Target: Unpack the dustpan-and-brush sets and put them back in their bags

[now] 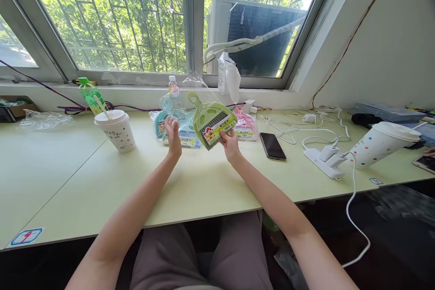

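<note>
My right hand grips the lower right corner of a green dustpan and brush set, tilted above the table with its handle up to the left. A printed label and dark bristles show on its front. To its left my left hand is raised with fingers stretched out, holding nothing and apart from the green set. Behind that hand lie blue dustpan sets in clear wrapping, partly hidden by it. A pink dustpan set rests on the table just right of the green one.
A lidded paper cup stands left, near a green bottle. On the right are a black phone, a power strip with white cables, and another large cup. A small bottle stands at the back by the window.
</note>
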`<state>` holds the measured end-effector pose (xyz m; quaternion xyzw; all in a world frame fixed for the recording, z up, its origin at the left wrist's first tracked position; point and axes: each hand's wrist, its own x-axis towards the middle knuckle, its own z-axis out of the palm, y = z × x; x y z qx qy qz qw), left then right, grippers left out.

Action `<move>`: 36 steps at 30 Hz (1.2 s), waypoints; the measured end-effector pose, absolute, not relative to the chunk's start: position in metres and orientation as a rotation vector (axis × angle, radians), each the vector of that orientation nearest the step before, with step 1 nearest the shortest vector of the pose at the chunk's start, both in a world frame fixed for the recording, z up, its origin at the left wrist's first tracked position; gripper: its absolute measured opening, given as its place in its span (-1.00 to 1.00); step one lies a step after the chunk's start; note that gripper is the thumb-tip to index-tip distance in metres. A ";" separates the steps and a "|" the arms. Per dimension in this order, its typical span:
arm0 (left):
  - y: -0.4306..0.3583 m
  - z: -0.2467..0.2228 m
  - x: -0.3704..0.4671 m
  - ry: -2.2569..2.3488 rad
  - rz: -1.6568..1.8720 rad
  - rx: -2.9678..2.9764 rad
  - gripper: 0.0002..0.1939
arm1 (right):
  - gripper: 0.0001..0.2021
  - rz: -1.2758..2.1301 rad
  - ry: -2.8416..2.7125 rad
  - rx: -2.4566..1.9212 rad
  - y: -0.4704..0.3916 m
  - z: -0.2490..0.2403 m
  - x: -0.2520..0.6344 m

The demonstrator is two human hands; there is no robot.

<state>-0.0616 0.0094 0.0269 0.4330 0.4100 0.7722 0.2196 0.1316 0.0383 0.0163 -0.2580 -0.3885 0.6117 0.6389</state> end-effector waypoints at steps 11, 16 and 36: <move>0.007 0.023 -0.052 0.870 1.585 1.085 -0.44 | -0.48 1.366 -1.083 -0.683 0.037 0.016 0.126; 0.005 0.019 -0.046 0.836 1.398 1.055 -0.48 | -0.33 1.232 -1.090 -0.706 0.035 0.016 0.126; 0.005 0.020 -0.045 1.022 1.477 0.963 -0.49 | 0.14 1.292 -1.248 -0.697 0.039 0.028 0.137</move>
